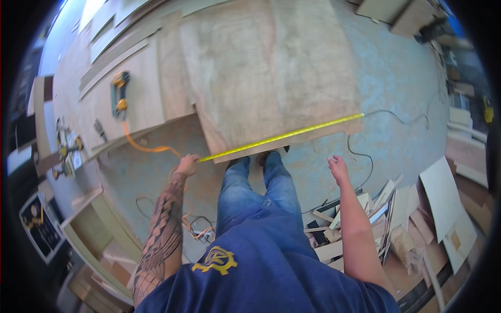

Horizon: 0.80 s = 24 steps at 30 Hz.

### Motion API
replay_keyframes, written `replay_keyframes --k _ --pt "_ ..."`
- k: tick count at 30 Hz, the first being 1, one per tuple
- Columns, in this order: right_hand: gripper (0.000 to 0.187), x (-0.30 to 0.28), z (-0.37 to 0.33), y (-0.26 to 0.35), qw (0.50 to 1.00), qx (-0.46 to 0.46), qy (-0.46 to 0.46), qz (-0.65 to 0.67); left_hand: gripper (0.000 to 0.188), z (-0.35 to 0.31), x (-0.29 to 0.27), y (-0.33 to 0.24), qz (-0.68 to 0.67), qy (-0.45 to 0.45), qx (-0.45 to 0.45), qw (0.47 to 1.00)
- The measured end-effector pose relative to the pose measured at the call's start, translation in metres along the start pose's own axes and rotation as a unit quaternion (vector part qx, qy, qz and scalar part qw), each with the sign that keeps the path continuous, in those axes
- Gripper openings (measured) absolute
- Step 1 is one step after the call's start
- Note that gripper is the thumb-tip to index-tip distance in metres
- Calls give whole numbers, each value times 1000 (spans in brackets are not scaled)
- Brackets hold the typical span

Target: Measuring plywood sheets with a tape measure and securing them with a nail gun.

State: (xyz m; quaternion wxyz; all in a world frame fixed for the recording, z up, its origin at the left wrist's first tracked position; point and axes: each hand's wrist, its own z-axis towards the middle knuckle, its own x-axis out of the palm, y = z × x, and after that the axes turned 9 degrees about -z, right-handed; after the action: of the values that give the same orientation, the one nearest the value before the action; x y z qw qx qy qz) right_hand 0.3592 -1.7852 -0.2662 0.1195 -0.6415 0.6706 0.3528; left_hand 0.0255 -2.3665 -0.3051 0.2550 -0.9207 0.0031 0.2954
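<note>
Stretching along the near edge of a plywood sheet (271, 68), a yellow tape measure (282, 136) is running from the left hand (188, 165) to the sheet's right edge. The left fingers are gripping its left end, just beside the sheet's corner. The right hand (337, 168) is hovering near the tape but apart from it, its fingers loosely curling. To the left, a nail gun (121, 95) is lying on a pale panel (143, 101), an orange hose (151, 149) trailing from it.

The yellow tape (282, 136) is pulled out straight. It lies along the near edge of the big, flat, brown board (271, 68).
</note>
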Motion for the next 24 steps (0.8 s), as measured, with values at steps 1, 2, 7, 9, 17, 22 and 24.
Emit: replay_keyframes --k 1,2,7,9,17,22,24 --pt "61 3 17 3 999 11 3 39 22 -10 -6 9 -15 12 34 999" --pt "66 -2 34 -9 997 35 -11 70 19 -12 2 -6 -64 22 53 996" --pt "73 1 124 -36 948 104 -91 288 24 -15 29 -82 -202 62 -44 976" --pt "75 -18 157 -54 936 99 -158 297 24 8 56 -121 -205 49 -41 977" --pt "52 11 168 24 869 180 -148 436 25 5 72 -103 -164 -157 -76 971" --pt "31 -3 157 48 851 151 -195 463 27 12 72 -127 -186 -169 -121 960" --pt "36 -5 149 60 844 153 -164 488 27 8 70 -135 -190 -173 -126 958"
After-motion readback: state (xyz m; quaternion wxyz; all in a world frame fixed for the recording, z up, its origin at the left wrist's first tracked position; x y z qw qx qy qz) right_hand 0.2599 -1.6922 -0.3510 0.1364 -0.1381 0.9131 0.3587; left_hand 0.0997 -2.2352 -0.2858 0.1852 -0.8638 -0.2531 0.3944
